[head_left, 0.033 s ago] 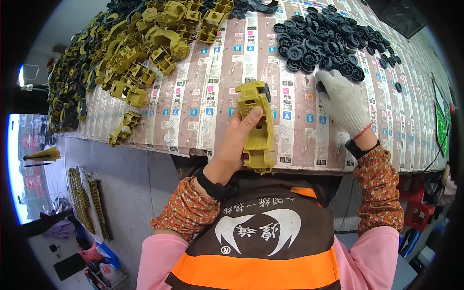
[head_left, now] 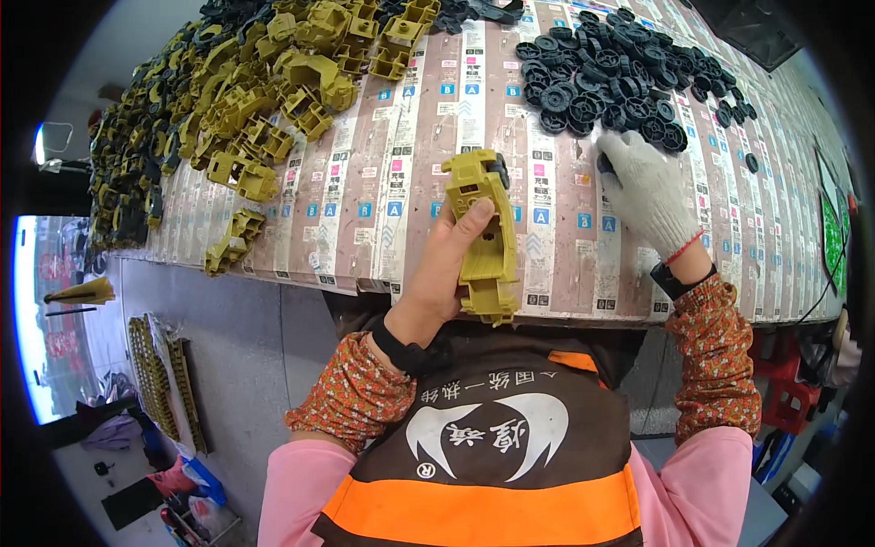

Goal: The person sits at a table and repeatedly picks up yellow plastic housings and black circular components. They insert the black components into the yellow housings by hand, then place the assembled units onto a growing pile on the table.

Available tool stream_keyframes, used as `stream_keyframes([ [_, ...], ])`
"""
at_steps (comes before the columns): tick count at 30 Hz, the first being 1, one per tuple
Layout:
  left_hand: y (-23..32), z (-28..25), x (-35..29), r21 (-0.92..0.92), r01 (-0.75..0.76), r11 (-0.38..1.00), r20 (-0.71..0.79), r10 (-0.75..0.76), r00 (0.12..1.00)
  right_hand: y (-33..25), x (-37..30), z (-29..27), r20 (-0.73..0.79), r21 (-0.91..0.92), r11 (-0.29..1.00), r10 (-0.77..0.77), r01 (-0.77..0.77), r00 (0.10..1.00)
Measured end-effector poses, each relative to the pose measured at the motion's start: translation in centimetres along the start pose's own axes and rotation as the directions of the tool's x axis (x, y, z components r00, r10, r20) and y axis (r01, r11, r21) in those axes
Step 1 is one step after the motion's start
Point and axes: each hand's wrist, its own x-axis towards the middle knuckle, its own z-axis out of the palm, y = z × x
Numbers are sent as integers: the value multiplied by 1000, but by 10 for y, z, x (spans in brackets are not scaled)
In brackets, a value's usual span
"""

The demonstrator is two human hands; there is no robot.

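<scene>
My left hand (head_left: 456, 239), bare, is closed around a mustard-yellow plastic toy vehicle body (head_left: 489, 260), its thumb pressed on the open side. The body stands lengthwise over the table's near edge, and black wheels (head_left: 500, 170) show at its far right end. My right hand (head_left: 645, 187), in a white knit glove, rests at the near edge of a pile of black plastic toy wheels (head_left: 602, 77). Its fingers are bent, and a small dark piece (head_left: 603, 162) shows by the thumb; its exact kind is partly hidden.
A big heap of yellow toy vehicle bodies (head_left: 241, 100) covers the far left of the table (head_left: 355, 228). Two bodies, including one yellow body (head_left: 235, 242), lie nearer me. A loose wheel (head_left: 751, 163) sits right of my glove. Red stools (head_left: 791, 401) stand below at right.
The toy body in my left hand has shifted very slightly away from me and tilted a little. My right hand stays almost in place at the wheels.
</scene>
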Motion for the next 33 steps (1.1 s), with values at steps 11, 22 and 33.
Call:
stream_keyframes([
  [11,3,16,-3,-120,-146,982,-39,142,989,-100,-67,-25,524,843,149,-14,-516,852],
  [22,-5,27,-7,-1,-318,948,-69,317,946,-121,-91,-4,368,888,248,117,-386,922],
  [33,-28,31,-13,158,-581,798,234,541,808,-128,-106,-11,277,807,545,-12,-226,961],
])
